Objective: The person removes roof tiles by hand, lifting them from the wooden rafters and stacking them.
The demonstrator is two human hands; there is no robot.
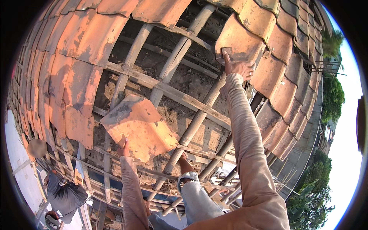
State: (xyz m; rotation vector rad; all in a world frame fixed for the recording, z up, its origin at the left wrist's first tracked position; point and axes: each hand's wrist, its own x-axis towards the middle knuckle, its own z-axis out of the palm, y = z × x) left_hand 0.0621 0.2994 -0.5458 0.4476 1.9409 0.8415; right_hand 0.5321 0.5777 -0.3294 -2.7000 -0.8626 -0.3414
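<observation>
Left hand (124,149) grips a weathered orange, wavy clay tile (142,124) over brown wooden battens (184,99); right hand (238,69), grip firmly closed, clasps a dark-edged orange roof tile (238,36)!

Bright warm sunlight, dark shadows across roof tiles (78,82), blown-out sky (349,153), fisheye-bent edges.
</observation>
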